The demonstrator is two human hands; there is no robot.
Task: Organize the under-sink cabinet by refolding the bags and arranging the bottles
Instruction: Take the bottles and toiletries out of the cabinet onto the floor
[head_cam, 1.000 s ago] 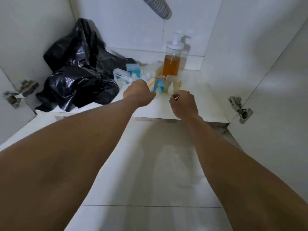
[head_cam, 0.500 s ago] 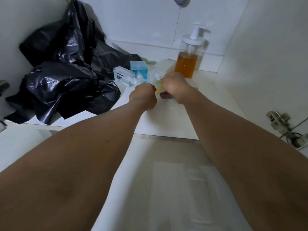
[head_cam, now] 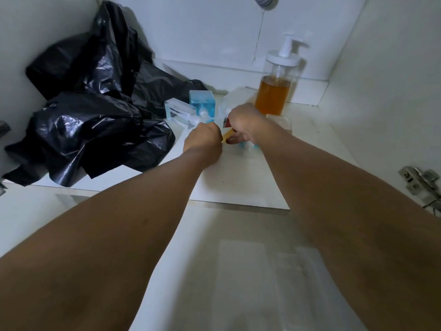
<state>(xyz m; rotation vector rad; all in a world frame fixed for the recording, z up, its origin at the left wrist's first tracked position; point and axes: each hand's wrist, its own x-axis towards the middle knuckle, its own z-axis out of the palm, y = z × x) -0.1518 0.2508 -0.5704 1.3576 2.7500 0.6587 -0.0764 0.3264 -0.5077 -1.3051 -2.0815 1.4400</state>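
While right hand [head_cam: 243, 123] grips a bottle [head_cam: 249, 145], its label blurs

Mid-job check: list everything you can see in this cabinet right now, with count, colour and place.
bags: one crumpled pile, count unclear, black, left side of floor
pump bottle: 1, clear with amber liquid and white pump, upright, back right
blue bottle: 1, blue, centre, behind the hands
clear bottle: 1, clear, lying left of the blue bottle
small items: count unclear, yellow, red and blue bits, at the hands
hose: 1, grey, top edge
hinge: 1, metal, right edge
floor: 1, white, cabinet bottom
left hand: curled, at the small items, hold unclear
right hand: curled over the small items
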